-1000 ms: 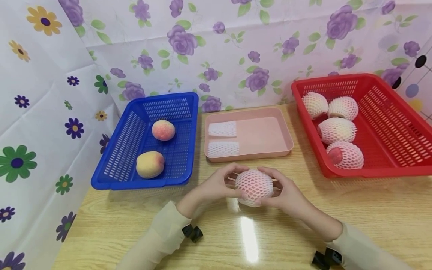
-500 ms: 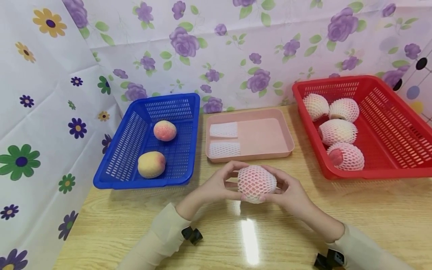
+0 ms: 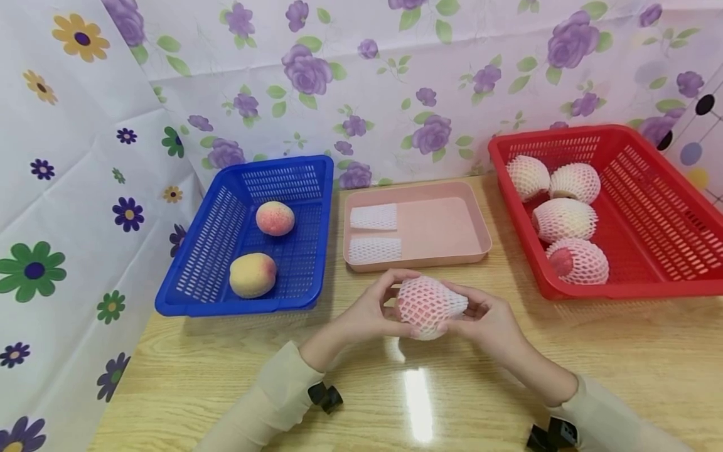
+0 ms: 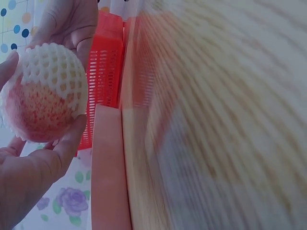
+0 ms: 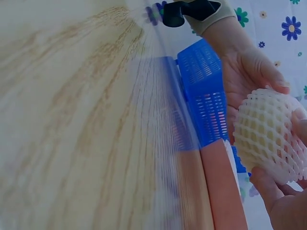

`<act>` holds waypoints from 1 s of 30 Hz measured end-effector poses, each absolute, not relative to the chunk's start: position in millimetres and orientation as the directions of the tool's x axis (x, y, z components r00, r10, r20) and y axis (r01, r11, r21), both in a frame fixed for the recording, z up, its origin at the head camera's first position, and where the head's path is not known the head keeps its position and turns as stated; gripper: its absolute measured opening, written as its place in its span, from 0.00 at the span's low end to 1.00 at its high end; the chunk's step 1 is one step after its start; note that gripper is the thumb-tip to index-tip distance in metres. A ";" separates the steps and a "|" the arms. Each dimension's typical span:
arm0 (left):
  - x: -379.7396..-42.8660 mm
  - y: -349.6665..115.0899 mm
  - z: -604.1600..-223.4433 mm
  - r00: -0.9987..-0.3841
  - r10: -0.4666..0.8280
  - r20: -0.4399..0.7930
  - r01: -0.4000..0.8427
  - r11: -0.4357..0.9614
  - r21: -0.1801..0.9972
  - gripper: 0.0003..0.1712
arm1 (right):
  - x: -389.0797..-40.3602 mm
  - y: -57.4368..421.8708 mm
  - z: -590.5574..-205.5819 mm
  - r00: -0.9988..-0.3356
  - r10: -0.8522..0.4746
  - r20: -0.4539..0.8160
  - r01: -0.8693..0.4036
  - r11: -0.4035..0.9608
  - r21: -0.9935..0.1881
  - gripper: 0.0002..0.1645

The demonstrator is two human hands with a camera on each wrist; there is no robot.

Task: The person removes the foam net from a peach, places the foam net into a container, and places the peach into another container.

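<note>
While your left hand (image 3: pixel 369 315) and right hand (image 3: pixel 492 326) pinch the round pink-yellow peach (image 4: pixel 44 112), lower centre, sleeving looks unfinished; next, ease its white foam netting (image 3: pixel 426 302) fully over.

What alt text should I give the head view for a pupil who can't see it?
A person's hands hold a foam-netted peach over a wooden table. Beyond them, a pink tray holding two flat foam nets sits between a blue basket with two bare peaches, left, and a red basket with four netted peaches, right.
</note>
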State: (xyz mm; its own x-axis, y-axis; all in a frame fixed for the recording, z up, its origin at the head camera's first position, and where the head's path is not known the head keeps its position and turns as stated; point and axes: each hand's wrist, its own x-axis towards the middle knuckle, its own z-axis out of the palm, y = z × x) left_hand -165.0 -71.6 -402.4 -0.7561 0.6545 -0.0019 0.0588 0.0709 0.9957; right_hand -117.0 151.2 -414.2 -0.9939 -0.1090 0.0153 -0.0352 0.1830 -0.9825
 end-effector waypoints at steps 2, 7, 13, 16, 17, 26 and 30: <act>-164.7 -70.3 -401.7 -0.763 0.646 -0.002 0.058 0.071 0.996 0.47 | -117.4 151.5 -414.3 -0.995 -0.099 0.030 -0.047 0.175 -0.983 0.37; -164.4 -68.3 -401.0 -0.774 0.633 0.011 0.071 0.069 0.995 0.49 | -118.4 151.1 -415.1 -0.995 -0.074 0.074 -0.084 0.139 -0.987 0.35; -164.5 -69.4 -399.6 -0.780 0.625 0.033 0.079 0.045 0.996 0.54 | -120.8 148.9 -416.2 -0.994 -0.052 0.094 -0.100 0.116 -0.988 0.34; -164.6 -70.9 -399.2 -0.781 0.624 0.017 0.044 0.027 0.999 0.55 | -120.9 148.8 -416.8 -0.996 -0.043 0.083 -0.088 0.115 -0.989 0.32; -164.9 -71.3 -399.6 -0.781 0.624 0.013 0.037 0.025 0.999 0.54 | -120.7 148.7 -417.0 -0.996 -0.037 0.075 -0.079 0.115 -0.990 0.31; -170.0 -77.9 -402.4 -0.770 0.638 0.008 0.036 0.030 0.999 0.51 | -121.4 149.2 -414.9 -0.998 0.053 0.039 -0.031 0.142 -0.989 0.23; -171.3 -80.2 -405.1 -0.776 0.631 -0.013 0.019 0.043 0.999 0.50 | -122.4 149.8 -413.2 -0.998 0.052 0.030 -0.022 0.162 -0.987 0.22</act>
State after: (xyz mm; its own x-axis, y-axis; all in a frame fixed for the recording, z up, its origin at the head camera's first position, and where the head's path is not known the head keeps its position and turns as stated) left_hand -171.3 -80.2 -405.1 -0.7758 0.6308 -0.0126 0.0186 0.0428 0.9989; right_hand -122.4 149.8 -413.2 -0.9982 0.0522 0.0304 -0.0215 0.1622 -0.9865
